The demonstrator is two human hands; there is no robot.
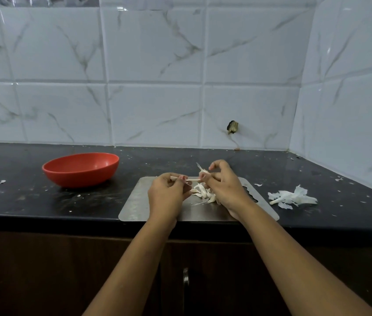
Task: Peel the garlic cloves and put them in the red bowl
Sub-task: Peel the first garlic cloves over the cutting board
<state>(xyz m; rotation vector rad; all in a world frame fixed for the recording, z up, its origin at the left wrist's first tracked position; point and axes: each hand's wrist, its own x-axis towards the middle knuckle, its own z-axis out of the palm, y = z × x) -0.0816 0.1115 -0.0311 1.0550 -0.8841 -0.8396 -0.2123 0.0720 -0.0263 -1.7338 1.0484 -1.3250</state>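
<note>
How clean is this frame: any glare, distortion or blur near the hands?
Head view: wide-angle bend curves the tiles and counter edge; glare streaks on the top tiles; dim, bluish light; left hand, right hand and the garlic in their grip are soft, detail lost; red bowl reads clearly.

Garlic cloves (203, 193) heaped on board (139, 201), unpeeled; garlic stalk (193, 179) pinched above; red bowl (80, 169) upright to L.
</note>
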